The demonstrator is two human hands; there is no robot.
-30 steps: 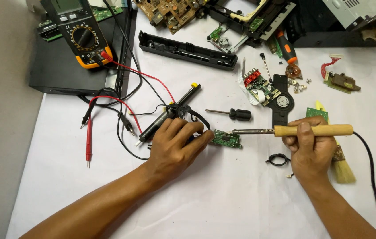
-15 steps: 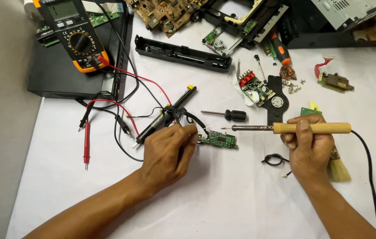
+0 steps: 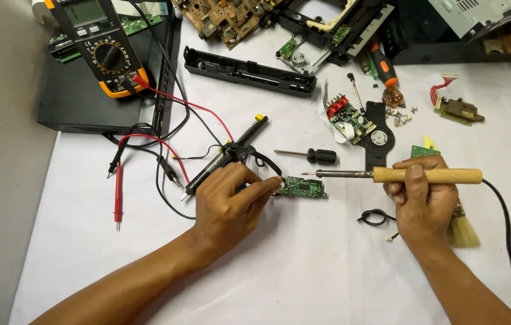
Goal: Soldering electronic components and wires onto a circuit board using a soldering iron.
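Wooden-handled soldering iron (image 3: 400, 175) gripped in closed right hand (image 3: 423, 201), tip just beside small green circuit board (image 3: 303, 187) mid-bench, left hand (image 3: 231, 207) pinching board's left end, white-covered bench (image 3: 303, 271), yellow multimeter (image 3: 102, 51) near far left corner.

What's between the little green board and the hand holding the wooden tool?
In the head view, only the tool's metal tip and bare white sheet lie between the board and the right hand.
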